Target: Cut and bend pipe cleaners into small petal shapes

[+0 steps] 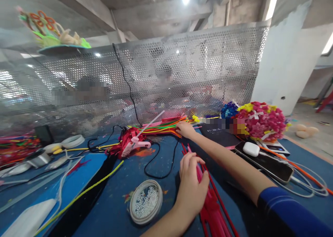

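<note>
My right hand (185, 129) reaches to the back of the table, its fingers curled together on the near end of a bundle of coloured fuzzy stems (161, 128), orange, green and yellow. Closer to me, my left hand (194, 183) rests over pink and red fuzzy stems (214, 212), thumb apart from the loosely bent fingers. Its palm hides part of them. Left of that hand is a round tin of small white beads (146, 201). A pink glue gun (135, 145) lies by a crumpled red bundle (127, 141).
Phone with white earbud case (251, 149), cables and a pink flower bouquet (265, 120) stand at right. A dark screen (218, 134) lies behind my right forearm. Tape rolls (73, 141) and a blue board (85, 174) are at left. A perforated metal panel (182, 70) rises behind.
</note>
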`<state>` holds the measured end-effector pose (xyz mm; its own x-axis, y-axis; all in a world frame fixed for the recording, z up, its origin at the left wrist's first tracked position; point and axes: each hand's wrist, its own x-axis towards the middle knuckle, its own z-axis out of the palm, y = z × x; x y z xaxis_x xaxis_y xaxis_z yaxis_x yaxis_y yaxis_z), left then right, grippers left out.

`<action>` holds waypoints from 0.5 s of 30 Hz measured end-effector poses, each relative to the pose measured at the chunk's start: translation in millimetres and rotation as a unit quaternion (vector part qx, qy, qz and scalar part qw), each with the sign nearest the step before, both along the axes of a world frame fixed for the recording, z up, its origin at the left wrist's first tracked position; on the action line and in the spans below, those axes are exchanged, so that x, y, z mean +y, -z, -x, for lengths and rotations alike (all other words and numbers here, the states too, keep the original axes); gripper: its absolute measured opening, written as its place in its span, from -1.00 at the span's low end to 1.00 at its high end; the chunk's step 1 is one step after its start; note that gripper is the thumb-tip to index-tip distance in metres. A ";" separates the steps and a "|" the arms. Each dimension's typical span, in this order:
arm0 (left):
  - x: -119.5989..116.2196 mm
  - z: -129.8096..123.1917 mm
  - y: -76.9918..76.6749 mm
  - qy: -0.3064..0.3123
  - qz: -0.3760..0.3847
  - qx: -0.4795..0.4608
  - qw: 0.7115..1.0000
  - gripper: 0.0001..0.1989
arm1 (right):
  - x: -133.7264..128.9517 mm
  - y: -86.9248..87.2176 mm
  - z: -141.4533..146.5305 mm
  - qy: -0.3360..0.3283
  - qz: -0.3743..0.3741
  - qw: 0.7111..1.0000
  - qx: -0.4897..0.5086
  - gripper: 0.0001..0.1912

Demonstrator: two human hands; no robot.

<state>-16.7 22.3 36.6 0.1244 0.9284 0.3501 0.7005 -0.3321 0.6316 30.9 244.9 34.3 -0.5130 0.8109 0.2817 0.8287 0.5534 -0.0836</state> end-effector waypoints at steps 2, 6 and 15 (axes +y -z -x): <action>16.2 10.2 -14.6 -0.007 -0.050 0.067 0.996 -0.80 | -2.4 0.6 2.5 -0.006 0.000 1.000 0.004 -0.71; 80.5 48.3 -42.4 -0.105 -0.042 0.369 0.922 -0.74 | -2.9 5.8 8.0 0.008 0.024 1.000 0.007 -0.70; 194.5 81.8 -33.8 -0.123 0.081 0.446 0.883 -0.70 | 8.4 8.2 3.1 0.024 0.120 0.992 0.025 -0.70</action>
<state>-98.6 216.8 70.4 0.0714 0.9947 0.0740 0.9815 -0.0568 -0.1829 27.8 253.3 26.2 -0.4628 0.8807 0.1014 0.8450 0.4728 -0.2497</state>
